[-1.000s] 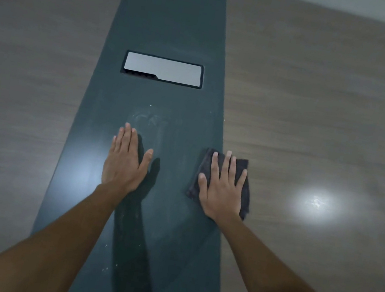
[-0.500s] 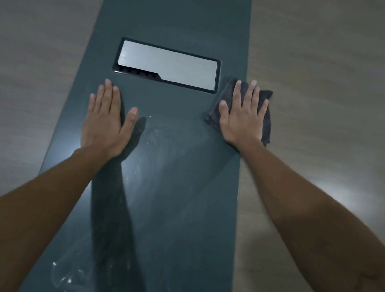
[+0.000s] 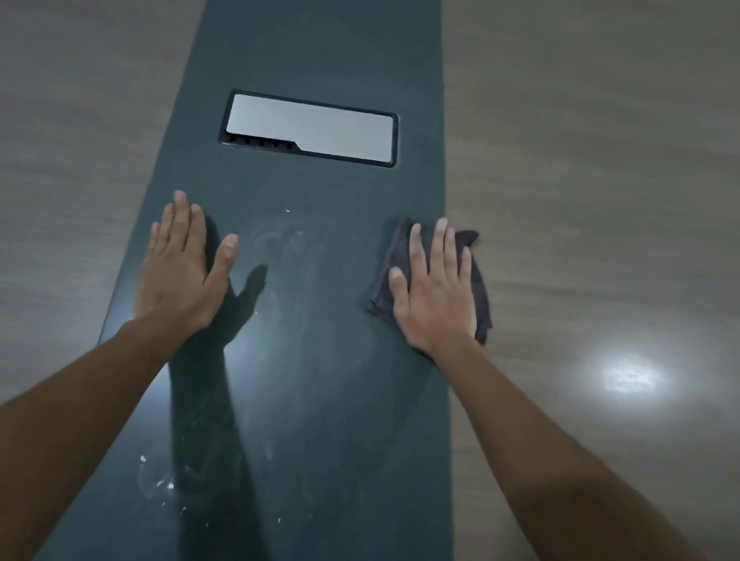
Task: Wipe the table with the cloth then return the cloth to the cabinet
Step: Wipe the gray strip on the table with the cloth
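Note:
A dark folded cloth [image 3: 483, 289] lies on the table at the right edge of the dark centre strip [image 3: 331, 29]. My right hand [image 3: 436, 294] presses flat on the cloth, fingers spread, covering most of it. My left hand [image 3: 182, 263] rests flat and empty on the left side of the dark strip, fingers together, thumb out. White smears and specks [image 3: 158, 480] mark the strip between and below my hands. No cabinet is in view.
A grey rectangular cover plate [image 3: 310, 127] is set into the dark strip beyond my hands. Wood-grain table surface [image 3: 644, 179] spreads to both sides. A bright light reflection [image 3: 631, 375] shines on the right.
My right hand has slid the cloth back toward me, from beside the cover plate's right end down the strip's right edge. My left hand stays flat on the strip.

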### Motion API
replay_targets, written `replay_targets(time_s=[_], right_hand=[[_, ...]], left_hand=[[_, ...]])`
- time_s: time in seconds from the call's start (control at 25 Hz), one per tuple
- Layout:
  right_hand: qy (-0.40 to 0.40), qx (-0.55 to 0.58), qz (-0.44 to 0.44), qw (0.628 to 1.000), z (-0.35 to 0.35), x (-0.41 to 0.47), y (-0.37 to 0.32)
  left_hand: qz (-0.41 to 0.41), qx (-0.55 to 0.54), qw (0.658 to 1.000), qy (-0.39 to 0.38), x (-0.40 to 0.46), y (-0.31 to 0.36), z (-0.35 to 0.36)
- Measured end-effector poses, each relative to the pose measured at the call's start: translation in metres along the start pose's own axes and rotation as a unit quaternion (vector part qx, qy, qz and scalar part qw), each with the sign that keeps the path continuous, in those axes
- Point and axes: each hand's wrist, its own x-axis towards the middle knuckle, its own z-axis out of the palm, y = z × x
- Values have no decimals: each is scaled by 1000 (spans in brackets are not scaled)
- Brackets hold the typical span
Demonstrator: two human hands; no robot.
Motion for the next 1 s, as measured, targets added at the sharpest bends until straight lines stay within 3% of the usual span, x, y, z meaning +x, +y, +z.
replay_targets(time_s=[0.44, 0.6, 0.76, 1.0], right_hand=[[17, -14, -23, 999, 29, -244, -34], [17, -22, -26, 999, 34, -300, -58], [1, -18, -16, 1000, 36, -293, -84], [15, -15, -2, 1000, 33, -195, -97]], left_hand=[[-43, 12, 999, -1, -170, -77, 1], [-37, 22, 999, 8, -190, -88, 5], [-29, 19, 999, 13, -189, -95, 4], [-2, 15, 1000, 19, -152, -91, 3]])
